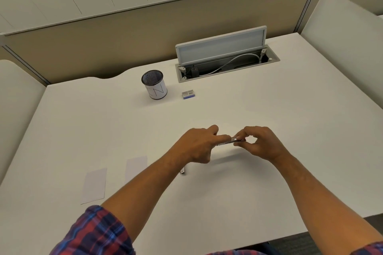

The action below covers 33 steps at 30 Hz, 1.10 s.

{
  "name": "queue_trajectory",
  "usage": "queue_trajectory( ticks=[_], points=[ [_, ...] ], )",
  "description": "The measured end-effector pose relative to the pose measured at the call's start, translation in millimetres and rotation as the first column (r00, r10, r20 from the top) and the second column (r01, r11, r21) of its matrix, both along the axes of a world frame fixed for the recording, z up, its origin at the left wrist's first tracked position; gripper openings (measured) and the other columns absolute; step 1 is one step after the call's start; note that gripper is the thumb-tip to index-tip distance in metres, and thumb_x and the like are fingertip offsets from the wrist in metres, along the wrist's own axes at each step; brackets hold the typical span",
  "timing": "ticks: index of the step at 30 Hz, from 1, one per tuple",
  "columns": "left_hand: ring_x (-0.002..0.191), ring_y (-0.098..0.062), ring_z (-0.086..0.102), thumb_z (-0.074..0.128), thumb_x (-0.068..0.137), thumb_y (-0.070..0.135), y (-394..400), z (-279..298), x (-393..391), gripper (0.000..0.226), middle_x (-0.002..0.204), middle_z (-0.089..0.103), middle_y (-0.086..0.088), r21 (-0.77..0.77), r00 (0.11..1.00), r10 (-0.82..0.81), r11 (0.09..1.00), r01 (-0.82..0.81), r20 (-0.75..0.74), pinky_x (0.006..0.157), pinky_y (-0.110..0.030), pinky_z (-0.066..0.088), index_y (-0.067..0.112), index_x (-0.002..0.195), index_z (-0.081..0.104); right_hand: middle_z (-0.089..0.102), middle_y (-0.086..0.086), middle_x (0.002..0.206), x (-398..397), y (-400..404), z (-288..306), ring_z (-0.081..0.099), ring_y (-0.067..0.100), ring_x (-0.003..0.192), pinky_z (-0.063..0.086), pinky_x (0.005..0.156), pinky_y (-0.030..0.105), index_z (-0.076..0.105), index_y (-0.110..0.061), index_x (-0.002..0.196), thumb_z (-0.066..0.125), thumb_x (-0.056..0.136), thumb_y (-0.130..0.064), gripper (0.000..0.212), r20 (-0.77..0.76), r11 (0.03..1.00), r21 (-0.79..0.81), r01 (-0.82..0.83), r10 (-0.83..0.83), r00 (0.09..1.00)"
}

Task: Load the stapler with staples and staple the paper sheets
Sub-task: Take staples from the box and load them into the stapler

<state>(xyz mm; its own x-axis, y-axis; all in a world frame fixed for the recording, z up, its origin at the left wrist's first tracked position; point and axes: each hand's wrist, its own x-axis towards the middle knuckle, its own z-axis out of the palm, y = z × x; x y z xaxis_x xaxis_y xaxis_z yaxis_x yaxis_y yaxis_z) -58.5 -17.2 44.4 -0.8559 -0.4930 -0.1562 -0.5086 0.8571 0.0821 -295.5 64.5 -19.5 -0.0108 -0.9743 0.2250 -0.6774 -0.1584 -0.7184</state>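
Above the white desk [269,130], left hand [196,147] and right hand [259,145] both pinch a thin silvery staple strip [232,141], probably lining it up for loading.

white desk [269,172] | two paper sheets [94,185] | mesh cup [154,87] | staple box [188,94] (small)

Silver stapler [231,141] aloft; paper sheets [94,185] flat.

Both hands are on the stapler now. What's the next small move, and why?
Probably close the stapler, then bring it to the paper sheets: both the left hand and right hand pinch it above the desk, and the sheets lie apart, unstapled.
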Motion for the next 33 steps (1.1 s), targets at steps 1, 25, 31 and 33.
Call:
queue_trajectory(
  ticks=[1,25,31,33],
  points=[
    [0.054,-0.023,0.045,0.059,0.087,0.014,-3,4,-3,0.064,0.099,0.047,0.001,-0.019,0.999,-0.027,0.999,0.028,0.033,0.045,-0.026,0.022,0.046,0.137,0.036,0.077,-0.013,0.084,1,1,-3,0.069,0.019,0.079,0.052,0.077,0.034,0.076,-0.021,0.086,0.091,0.077,-0.016,0.018,0.041,1.000,0.011,0.016,-0.016,0.999],
    [0.074,-0.030,0.061,0.048,0.083,0.005,-10,26,-41,0.069,0.093,0.064,-0.003,0.095,0.931,-0.073,0.995,0.042,0.357,0.051,-0.031,0.037,0.046,0.136,0.032,0.079,-0.010,0.086,15,15,-27,0.072,0.008,0.081,0.048,0.077,0.013,0.073,-0.022,0.076,0.093,0.070,-0.007,0.026,0.358,0.991,0.053,0.127,-0.137,0.923],
    [0.053,-0.020,0.047,0.056,0.088,0.012,-10,23,-42,0.063,0.072,0.051,-0.001,-0.003,0.911,-0.081,0.996,0.090,0.404,0.047,-0.028,0.031,0.042,0.136,0.029,0.079,-0.016,0.087,22,13,-30,0.072,0.009,0.085,0.044,0.076,0.011,0.075,-0.019,0.078,0.094,0.071,-0.013,0.020,0.334,0.993,0.068,0.096,-0.113,0.936],
    [0.051,-0.019,0.046,0.057,0.087,0.010,-11,23,-40,0.065,0.069,0.047,0.001,0.004,0.910,-0.087,0.996,0.094,0.406,0.046,-0.028,0.030,0.044,0.134,0.028,0.078,-0.016,0.086,24,13,-29,0.071,0.010,0.083,0.045,0.074,0.014,0.074,-0.023,0.077,0.094,0.071,-0.014,0.022,0.322,0.994,0.066,0.086,-0.103,0.941]
  ],
)
